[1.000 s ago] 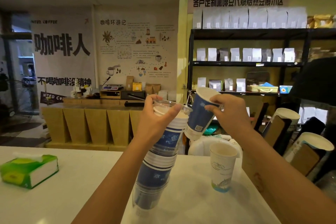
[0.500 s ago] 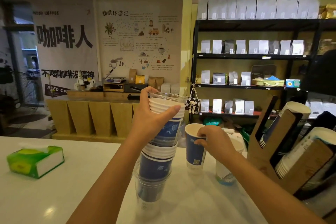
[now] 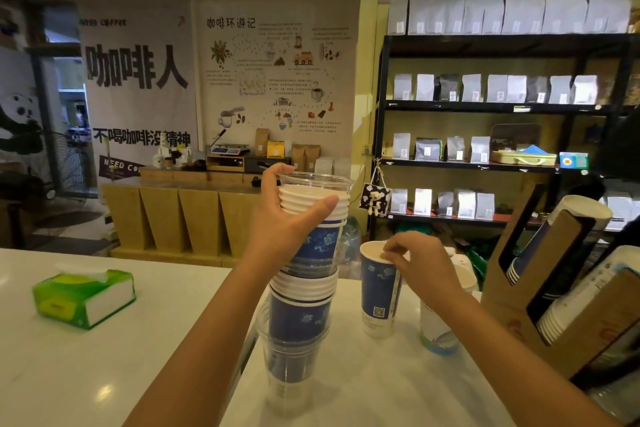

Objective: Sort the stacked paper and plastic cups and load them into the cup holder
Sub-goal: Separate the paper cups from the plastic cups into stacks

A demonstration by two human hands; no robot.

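In the head view, the cup holder (image 3: 568,291) is cut off by the right edge of the picture, so its full shape cannot be seen; it is a brown cardboard stand, to the right of the right hand (image 3: 420,262), and stacks of cups lie in its slots, tilted with the rims up and to the right. A white cup (image 3: 438,326) with a blue-green bottom is partly hidden behind the right forearm.

The left hand (image 3: 287,225) grips the mixed stack of cups (image 3: 304,274) near its top, with the thumb across the white rims and the fingers curled around the far side. The stack stands on the white tabletop (image 3: 86,367) with its long axis almost upright, leaning a little to the right at the top, and the mouths point up. Clear plastic cups are at the very top and at the bottom, and blue paper cups are between them. The lowest clear cups are hard to make out against the tabletop.

The single blue cup (image 3: 379,295) stands upright on the tabletop, just under the right hand and to the right of the stack. The fingertips of the right hand, curled, are at its rim; I cannot tell whether they pinch it or only touch it.

A green tissue pack (image 3: 83,296) lies well to the left of the left hand.
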